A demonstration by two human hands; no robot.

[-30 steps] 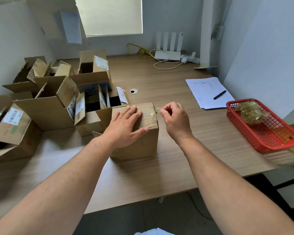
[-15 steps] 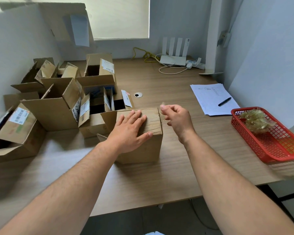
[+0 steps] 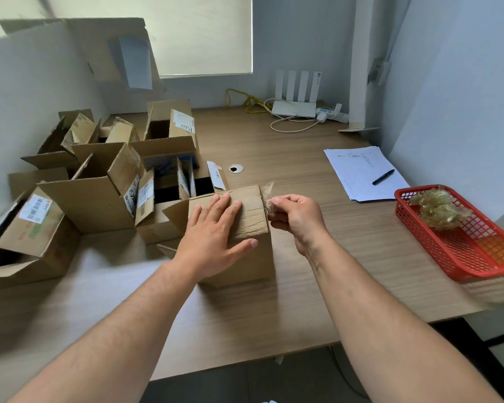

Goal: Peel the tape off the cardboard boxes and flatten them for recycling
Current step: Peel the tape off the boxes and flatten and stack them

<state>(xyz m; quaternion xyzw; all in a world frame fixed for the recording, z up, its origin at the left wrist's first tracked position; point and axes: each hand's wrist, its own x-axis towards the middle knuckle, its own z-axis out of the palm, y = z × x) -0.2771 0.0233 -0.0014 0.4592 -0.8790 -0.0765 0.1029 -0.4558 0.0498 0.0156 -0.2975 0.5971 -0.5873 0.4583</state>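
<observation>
A small brown cardboard box (image 3: 252, 207) stands on the wooden desk in front of me. My left hand (image 3: 213, 231) lies flat on its top with fingers spread, pressing it down. Just off the box's right top edge, my right hand (image 3: 296, 216) pinches a strip of clear tape (image 3: 267, 190) that lifts away from the far right corner of the box. A flap sticks out on the box's left side.
Several open cardboard boxes (image 3: 99, 196) crowd the desk's left side. A red plastic basket (image 3: 472, 242) holding a wad of peeled tape (image 3: 438, 207) sits at the right edge. Papers with a black pen (image 3: 383, 177) lie behind it. A white router (image 3: 296, 107) with cables stands at the back.
My right hand has drawn the tape strip up and back off the box's right edge. The left hand stays pressed on the box top.
</observation>
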